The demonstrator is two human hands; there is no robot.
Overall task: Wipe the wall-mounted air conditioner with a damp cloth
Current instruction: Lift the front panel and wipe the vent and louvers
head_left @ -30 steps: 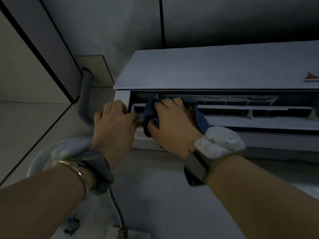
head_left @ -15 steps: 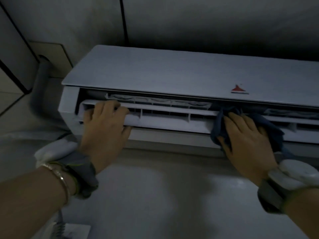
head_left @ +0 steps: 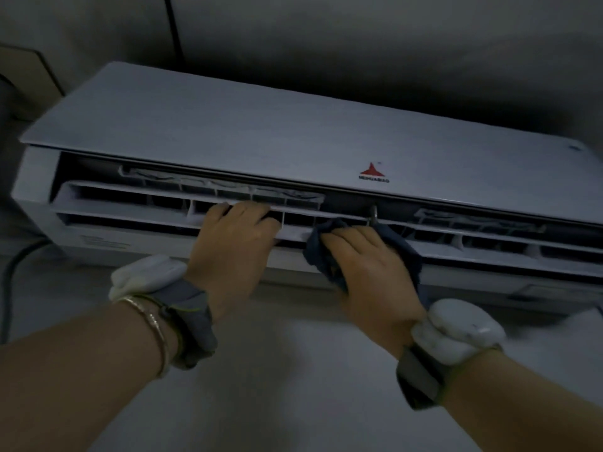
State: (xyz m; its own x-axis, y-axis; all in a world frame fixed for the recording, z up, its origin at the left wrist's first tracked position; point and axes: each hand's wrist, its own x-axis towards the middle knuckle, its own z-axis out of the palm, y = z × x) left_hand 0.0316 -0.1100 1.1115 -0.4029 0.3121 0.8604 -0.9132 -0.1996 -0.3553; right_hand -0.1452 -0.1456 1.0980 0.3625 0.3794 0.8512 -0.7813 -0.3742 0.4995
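A white wall-mounted air conditioner [head_left: 228,132] with a red logo fills the upper half of the head view, seen from below. Its outlet louver [head_left: 124,208] hangs open under the front panel. My left hand [head_left: 235,243] grips the louver near the middle, fingers curled over its edge. Just to the right, my right hand [head_left: 368,269] presses a dark blue cloth [head_left: 404,252] flat against the louver. The cloth sticks out on both sides of the hand. Both wrists wear white devices on grey straps.
A dark cable [head_left: 13,265] runs down the wall at the far left, below the unit's left end. A grey pipe and a beige wall plate [head_left: 29,79] sit at the upper left. A dark seam [head_left: 173,27] crosses the ceiling above.
My left hand has slid right along the louver from its left end to the middle. My right hand with the cloth now sits close beside it. The view has shifted.
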